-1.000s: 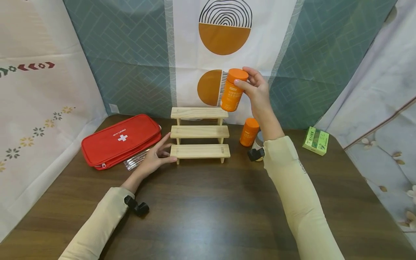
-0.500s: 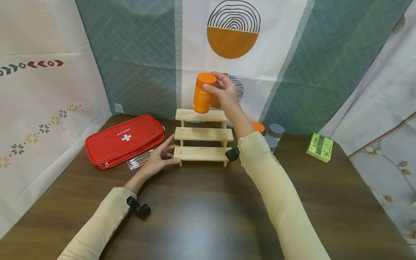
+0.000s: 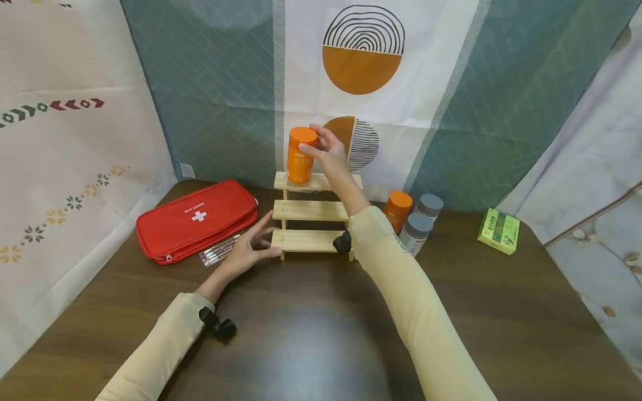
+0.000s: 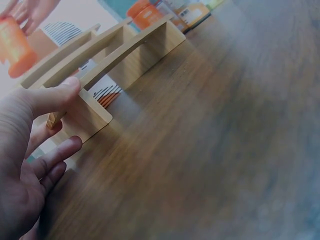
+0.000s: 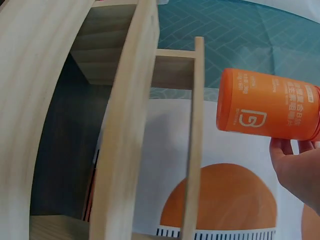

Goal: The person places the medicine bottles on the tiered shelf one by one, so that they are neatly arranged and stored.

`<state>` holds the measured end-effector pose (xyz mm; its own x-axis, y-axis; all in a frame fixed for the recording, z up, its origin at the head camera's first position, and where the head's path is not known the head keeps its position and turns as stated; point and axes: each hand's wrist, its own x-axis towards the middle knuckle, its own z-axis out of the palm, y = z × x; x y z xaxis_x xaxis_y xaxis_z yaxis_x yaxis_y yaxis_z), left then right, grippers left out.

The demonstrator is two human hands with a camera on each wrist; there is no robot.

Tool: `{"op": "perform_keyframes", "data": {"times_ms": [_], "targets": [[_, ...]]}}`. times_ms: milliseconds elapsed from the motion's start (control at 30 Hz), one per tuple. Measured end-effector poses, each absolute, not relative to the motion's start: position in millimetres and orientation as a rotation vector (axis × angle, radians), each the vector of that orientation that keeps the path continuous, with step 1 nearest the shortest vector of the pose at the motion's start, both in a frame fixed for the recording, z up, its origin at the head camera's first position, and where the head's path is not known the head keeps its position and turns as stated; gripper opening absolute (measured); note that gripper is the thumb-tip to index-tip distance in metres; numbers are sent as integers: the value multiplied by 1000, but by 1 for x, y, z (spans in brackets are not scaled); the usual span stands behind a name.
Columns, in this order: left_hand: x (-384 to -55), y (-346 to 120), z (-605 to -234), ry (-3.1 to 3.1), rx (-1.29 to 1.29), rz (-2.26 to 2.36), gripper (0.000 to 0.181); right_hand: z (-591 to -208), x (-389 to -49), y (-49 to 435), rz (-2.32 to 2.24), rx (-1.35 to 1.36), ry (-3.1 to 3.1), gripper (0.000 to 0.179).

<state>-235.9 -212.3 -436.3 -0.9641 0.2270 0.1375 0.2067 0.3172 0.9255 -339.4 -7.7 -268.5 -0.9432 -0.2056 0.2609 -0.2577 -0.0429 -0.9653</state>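
Observation:
My right hand (image 3: 329,157) holds an orange bottle (image 3: 299,167) upright by its upper part, thumb in front and fingers behind. It is over the left part of the top tier of a three-tier wooden display stand (image 3: 313,210). In the right wrist view, a narrow gap shows between the base of the bottle (image 5: 267,106) and the top board. My left hand (image 3: 246,249) grips the left end of the stand, with its thumb at the lowest board and a finger up by the middle one. The left wrist view shows that thumb on the stand's (image 4: 95,115) front board end.
A red first-aid pouch (image 3: 198,220) lies at the left, with silvery strips (image 3: 219,250) beside it. Right of the stand are another orange bottle (image 3: 398,209) and grey-capped bottles (image 3: 417,231), partly behind the right sleeve. A green box (image 3: 499,231) lies farther right.
My right hand has carried the orange bottle left from beyond the stand's right end, then lowered it close over the top tier. My left hand has stayed at the stand's left end.

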Motion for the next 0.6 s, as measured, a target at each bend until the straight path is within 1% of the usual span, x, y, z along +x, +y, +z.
{"op": "perform_keyframes", "data": {"times_ms": [367,600], "targets": [[-233,-211,-438,2523,441,1793,93,-287,-347,-13,2159,590,-2190,55],[-235,-212,-438,2521,442,1799,93,-289,-350,-16,2167,640,-2167,56]]}}
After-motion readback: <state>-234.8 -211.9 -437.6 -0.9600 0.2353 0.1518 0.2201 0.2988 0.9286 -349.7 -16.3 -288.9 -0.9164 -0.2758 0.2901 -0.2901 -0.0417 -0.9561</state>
